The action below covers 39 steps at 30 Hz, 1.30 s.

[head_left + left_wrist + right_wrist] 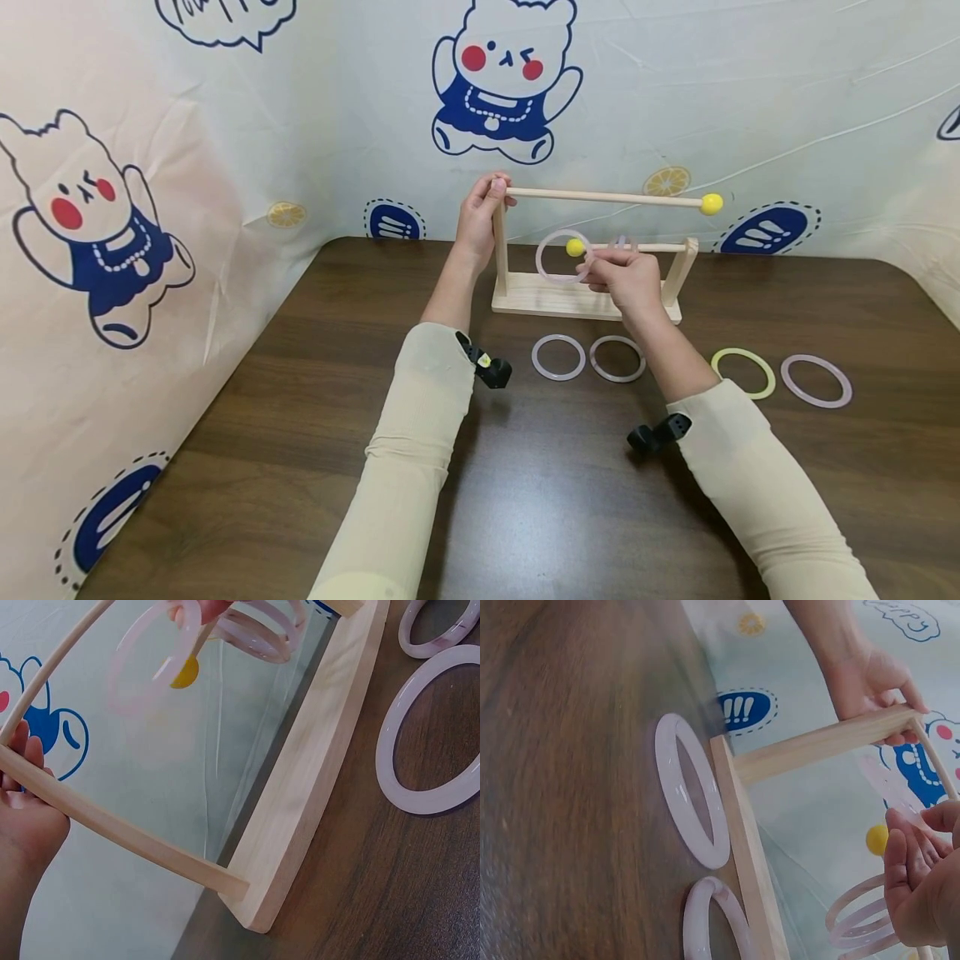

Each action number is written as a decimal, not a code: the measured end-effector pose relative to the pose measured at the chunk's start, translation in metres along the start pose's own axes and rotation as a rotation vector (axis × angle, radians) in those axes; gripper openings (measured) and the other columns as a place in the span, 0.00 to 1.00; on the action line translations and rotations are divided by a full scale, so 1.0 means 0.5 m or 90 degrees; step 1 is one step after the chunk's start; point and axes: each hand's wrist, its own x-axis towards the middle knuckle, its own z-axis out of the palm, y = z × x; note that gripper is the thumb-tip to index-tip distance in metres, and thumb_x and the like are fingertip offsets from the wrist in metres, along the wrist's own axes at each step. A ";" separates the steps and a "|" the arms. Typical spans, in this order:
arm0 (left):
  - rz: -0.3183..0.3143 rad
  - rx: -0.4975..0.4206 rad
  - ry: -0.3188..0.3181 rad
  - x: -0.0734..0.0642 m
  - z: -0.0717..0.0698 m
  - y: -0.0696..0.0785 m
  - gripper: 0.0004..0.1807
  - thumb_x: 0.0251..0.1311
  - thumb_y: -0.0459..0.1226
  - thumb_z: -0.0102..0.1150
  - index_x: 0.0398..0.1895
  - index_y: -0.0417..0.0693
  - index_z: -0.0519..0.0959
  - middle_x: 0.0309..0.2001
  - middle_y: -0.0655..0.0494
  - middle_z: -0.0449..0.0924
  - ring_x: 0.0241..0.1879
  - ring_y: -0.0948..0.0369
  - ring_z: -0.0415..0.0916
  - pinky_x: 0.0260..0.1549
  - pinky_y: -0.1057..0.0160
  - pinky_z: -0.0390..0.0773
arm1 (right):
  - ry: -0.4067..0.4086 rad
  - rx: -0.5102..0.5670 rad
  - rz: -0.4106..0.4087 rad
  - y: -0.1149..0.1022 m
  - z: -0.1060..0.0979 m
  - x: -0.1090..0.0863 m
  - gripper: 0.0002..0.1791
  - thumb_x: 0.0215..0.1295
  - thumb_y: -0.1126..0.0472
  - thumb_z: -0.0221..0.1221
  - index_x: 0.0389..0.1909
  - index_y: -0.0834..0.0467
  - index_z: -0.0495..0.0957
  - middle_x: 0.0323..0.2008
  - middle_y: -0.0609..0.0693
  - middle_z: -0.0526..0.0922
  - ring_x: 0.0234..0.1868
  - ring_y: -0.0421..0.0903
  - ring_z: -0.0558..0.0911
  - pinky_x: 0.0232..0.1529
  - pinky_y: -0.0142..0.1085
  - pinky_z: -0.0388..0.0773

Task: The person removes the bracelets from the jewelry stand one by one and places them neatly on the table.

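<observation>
A light wooden bangle stand (555, 293) has two rods, each tipped with a yellow ball. My left hand (476, 225) grips the top of its left post, where the upper rod (607, 197) begins. With thumb and fingers, my right hand (630, 283) pinches a pale pink bangle (538, 257) near the yellow ball (575, 247) of the lower rod. Whether that bangle encircles the ball, I cannot tell. Several bangles (255, 641) hang on the lower rod behind the right hand, partly hidden in the head view. No bangle is on the upper rod.
Two pale bangles, one on the left (535, 358) and one beside it (617, 379), lie before the stand. Farther right lie a yellow-green bangle (738, 352) and a lilac bangle (817, 404). A printed cloth (315, 142) hangs behind the brown table (555, 500).
</observation>
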 end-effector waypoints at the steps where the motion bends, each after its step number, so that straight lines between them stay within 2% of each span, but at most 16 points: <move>1: -0.001 -0.001 0.001 0.000 0.000 0.000 0.15 0.69 0.35 0.45 0.47 0.27 0.67 0.32 0.60 0.72 0.34 0.60 0.71 0.45 0.68 0.65 | -0.009 0.011 0.001 -0.001 0.000 -0.002 0.16 0.56 0.72 0.56 0.44 0.77 0.75 0.19 0.46 0.83 0.21 0.37 0.82 0.25 0.28 0.77; 5: -0.001 -0.007 0.002 0.001 -0.001 -0.001 0.09 0.68 0.35 0.45 0.40 0.35 0.72 0.32 0.59 0.72 0.34 0.60 0.71 0.45 0.67 0.65 | -0.040 0.052 0.012 -0.005 -0.001 -0.008 0.06 0.56 0.72 0.57 0.34 0.66 0.81 0.20 0.48 0.83 0.22 0.38 0.82 0.25 0.28 0.77; 7: 0.000 -0.009 0.002 0.000 -0.001 -0.001 0.07 0.68 0.34 0.45 0.37 0.42 0.73 0.32 0.59 0.72 0.33 0.60 0.71 0.45 0.67 0.65 | -0.051 0.069 0.023 -0.007 -0.001 -0.010 0.07 0.56 0.73 0.57 0.28 0.60 0.82 0.20 0.49 0.83 0.22 0.38 0.82 0.25 0.28 0.76; 10: 0.001 -0.011 0.002 -0.001 0.000 -0.001 0.07 0.68 0.34 0.45 0.39 0.38 0.73 0.32 0.59 0.72 0.33 0.60 0.71 0.44 0.68 0.65 | -0.059 0.085 0.045 -0.009 -0.001 -0.013 0.10 0.56 0.73 0.56 0.26 0.56 0.81 0.20 0.49 0.83 0.22 0.38 0.82 0.25 0.28 0.76; 14: 0.000 -0.004 -0.001 -0.002 0.001 0.000 0.14 0.68 0.34 0.44 0.46 0.27 0.67 0.32 0.60 0.72 0.34 0.58 0.70 0.45 0.68 0.65 | -0.066 0.090 0.067 -0.011 -0.001 -0.017 0.10 0.56 0.74 0.55 0.26 0.57 0.82 0.21 0.49 0.83 0.22 0.38 0.82 0.25 0.28 0.76; 16: 0.000 0.000 -0.003 -0.002 0.000 -0.001 0.15 0.69 0.34 0.44 0.48 0.26 0.66 0.33 0.60 0.71 0.35 0.58 0.70 0.45 0.68 0.64 | -0.071 0.090 0.074 -0.010 -0.001 -0.018 0.11 0.56 0.74 0.55 0.25 0.57 0.82 0.21 0.49 0.83 0.22 0.38 0.82 0.25 0.28 0.76; 19: -0.001 -0.002 -0.001 -0.002 0.000 -0.001 0.12 0.68 0.35 0.45 0.43 0.31 0.69 0.32 0.60 0.71 0.34 0.59 0.71 0.45 0.68 0.64 | -0.082 0.086 0.080 -0.010 -0.002 -0.019 0.12 0.56 0.74 0.55 0.23 0.56 0.83 0.21 0.50 0.83 0.21 0.38 0.82 0.25 0.27 0.76; 23: -0.001 -0.012 0.000 0.000 -0.001 -0.003 0.06 0.68 0.34 0.45 0.37 0.43 0.73 0.32 0.59 0.72 0.33 0.60 0.71 0.45 0.68 0.65 | -0.101 0.080 0.085 -0.011 -0.003 -0.021 0.11 0.57 0.73 0.55 0.24 0.57 0.83 0.20 0.50 0.83 0.21 0.39 0.82 0.24 0.28 0.76; 29: 0.003 -0.003 -0.004 0.001 -0.002 -0.004 0.08 0.68 0.35 0.45 0.39 0.39 0.72 0.32 0.59 0.72 0.33 0.60 0.71 0.45 0.67 0.64 | -0.141 0.065 0.091 -0.016 -0.004 -0.026 0.11 0.59 0.72 0.55 0.24 0.57 0.82 0.20 0.50 0.83 0.22 0.39 0.82 0.24 0.28 0.75; 39: 0.003 0.001 -0.006 0.005 -0.003 -0.007 0.12 0.68 0.35 0.45 0.43 0.32 0.69 0.32 0.59 0.72 0.34 0.61 0.71 0.45 0.68 0.64 | -0.178 0.047 0.104 -0.020 -0.011 -0.035 0.11 0.59 0.74 0.53 0.26 0.59 0.82 0.22 0.50 0.83 0.23 0.39 0.81 0.25 0.28 0.76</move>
